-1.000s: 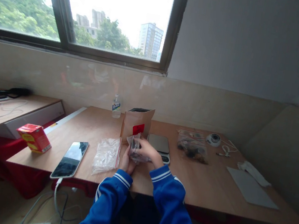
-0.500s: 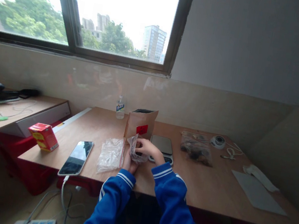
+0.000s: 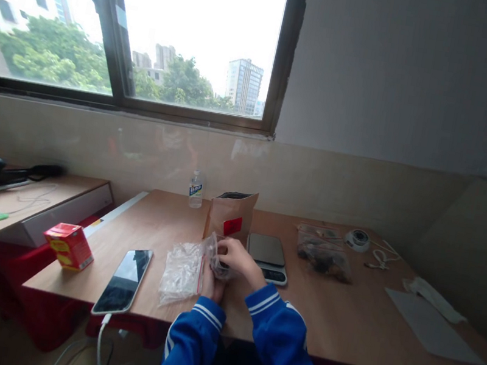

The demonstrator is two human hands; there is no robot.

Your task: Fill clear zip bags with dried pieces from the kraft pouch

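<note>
A small clear plastic bag [image 3: 223,270] is held up between my hands in front of the brown paper pouch [image 3: 227,209]. My left hand [image 3: 211,283] grips it from below and the left side. At its mouth, the fingers of my right hand [image 3: 236,256] are curled and partly inside; whatever they pinch is hidden. The pouch stands upright with its top open and a red label on its front. A stack of clear zip bags [image 3: 182,271] lies just left of my hands. To the right of the pouch sits a kitchen scale [image 3: 267,251], its platform bare.
A phone [image 3: 124,281] on a cable and a red box [image 3: 69,246] are at the left. Behind stands a clear bottle [image 3: 196,190]. Rightward lie a bag of dark pieces [image 3: 324,258], a white camera [image 3: 357,240] and a white sheet [image 3: 436,326].
The view has tilted up a little, so everything sits lower in the picture. My right hand remains at the small bag's mouth, and my left hand still holds the bag.
</note>
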